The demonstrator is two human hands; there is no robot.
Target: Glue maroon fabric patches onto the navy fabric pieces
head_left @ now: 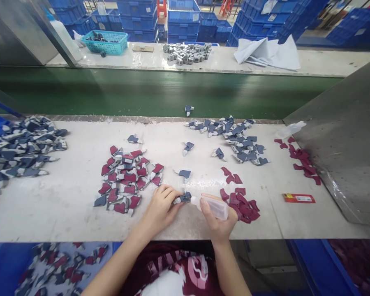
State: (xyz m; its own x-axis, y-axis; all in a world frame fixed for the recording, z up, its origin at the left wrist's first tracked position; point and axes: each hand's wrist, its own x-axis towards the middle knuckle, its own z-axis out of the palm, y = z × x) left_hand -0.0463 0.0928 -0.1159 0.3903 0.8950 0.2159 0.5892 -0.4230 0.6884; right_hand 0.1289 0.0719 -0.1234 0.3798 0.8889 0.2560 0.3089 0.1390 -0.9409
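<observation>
The left hand [162, 209] is curled nearly shut, its fingers pinching a small gray piece [182, 198] just above the white table [49, 218]. The right hand [218, 220] is closed around a clear plastic squeeze bottle [214, 207], held on its side with the nozzle right beside the gray piece (whether the tip touches it, I can't quite tell). Just left of the hands sits a heap of red-and-gray pieces [125, 181], and just right of them a smaller heap of red pieces [242, 204]. Farther up the table lies a loose spread of gray pieces [231, 139], with a few single ones nearer the hands. Toward the right are more red pieces [302, 162], a second squeeze bottle [291, 129] lying down and a red packet [298, 198]. A big heap of gray-and-white pieces [24, 150] fills the left end. Beyond the table runs a green belt [142, 92], and past it a bench holds a teal basket [105, 42], gray blocks [186, 53] and a white cloth [268, 53].
</observation>
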